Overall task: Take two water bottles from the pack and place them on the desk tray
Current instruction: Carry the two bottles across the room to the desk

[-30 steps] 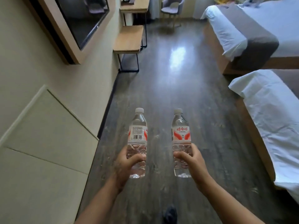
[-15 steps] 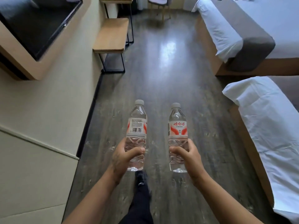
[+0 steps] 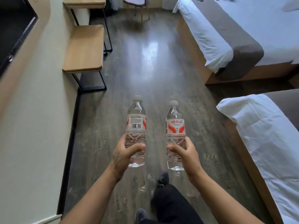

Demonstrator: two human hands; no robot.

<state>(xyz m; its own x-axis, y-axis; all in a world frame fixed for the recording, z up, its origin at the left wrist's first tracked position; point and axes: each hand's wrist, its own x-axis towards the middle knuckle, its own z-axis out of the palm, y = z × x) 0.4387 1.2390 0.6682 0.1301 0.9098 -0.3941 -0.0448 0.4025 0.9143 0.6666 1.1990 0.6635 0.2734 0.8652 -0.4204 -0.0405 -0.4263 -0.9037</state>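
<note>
We are gripping one upright water bottle in our left hand and another bottle in our right hand, above the floor. Picking looks done; the desk tray is not showing, so placing is remaining.

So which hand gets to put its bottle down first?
Probably the left hand: its bottle is on the wall side, where the wooden desk stands. The tray isn't visible.
</note>
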